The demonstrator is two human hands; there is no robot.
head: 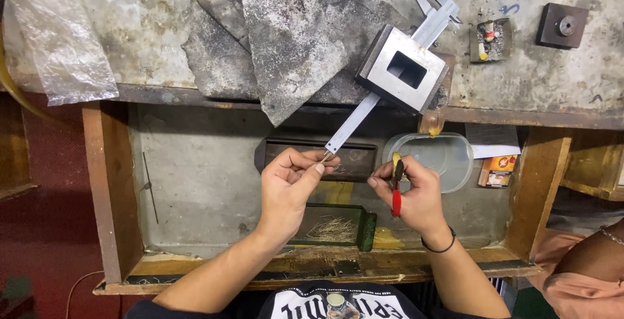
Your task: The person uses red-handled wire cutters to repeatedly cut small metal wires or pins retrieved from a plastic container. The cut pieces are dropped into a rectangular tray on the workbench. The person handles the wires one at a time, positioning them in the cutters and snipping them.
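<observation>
1. Here, the left hand [289,186] is pinching a thin wire piece [325,157] between thumb and fingertips, its grip clenched on it, just over the open drawer [195,182].
2. The right hand [416,192] is grasping red-handled pliers [396,192], grip clenched around the handles, the nose pointing up and close to the wire piece but not yet touching it.
3. Progress, as a judgement: one piece is being worked on; a loose heap of thin wires [333,229] is lying in the green tray [365,228] below the hands, seemingly still unhandled.
4. A dark flat tray [354,160] and a clear plastic tub [448,153] are sitting in the drawer behind the hands.
5. A steel block with a square hole [403,69] is resting on a vernier caliper [364,108] on the surface [533,85], the caliper's bar overhanging the drawer right above the left fingertips.
6. Grey slate-like slabs [286,39] and a plastic bag [58,39] are lying further left.
</observation>
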